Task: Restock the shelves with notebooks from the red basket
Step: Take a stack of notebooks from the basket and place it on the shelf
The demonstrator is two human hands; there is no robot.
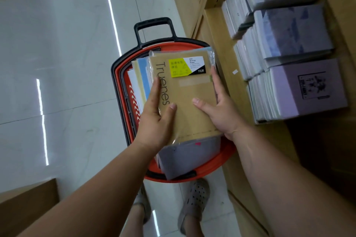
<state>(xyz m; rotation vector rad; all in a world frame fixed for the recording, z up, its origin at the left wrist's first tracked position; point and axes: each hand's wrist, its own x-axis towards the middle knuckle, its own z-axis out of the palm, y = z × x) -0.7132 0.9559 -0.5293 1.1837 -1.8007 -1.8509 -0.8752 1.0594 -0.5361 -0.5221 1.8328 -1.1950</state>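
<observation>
Head cam: both hands hold a plastic-wrapped brown notebook pack (190, 98) flat over the red basket (215, 167). The left hand (156, 121) grips its left edge w/ thumb on the cover, and the right hand (223, 115) wraps the right edge, thumb on top too. More notebooks (141, 75) stand on edge inside along the basket's left wall, a grey one (188, 158) sits by the near rim, and the black handle (154, 27) points away. Basket's right rim sits just beside the wooden shelf (219, 59), where stacks of lilac notebooks (300, 92) fill the right part w/ a bare strip of board along the front edge; open tiled floor (67, 67) on the left.
</observation>
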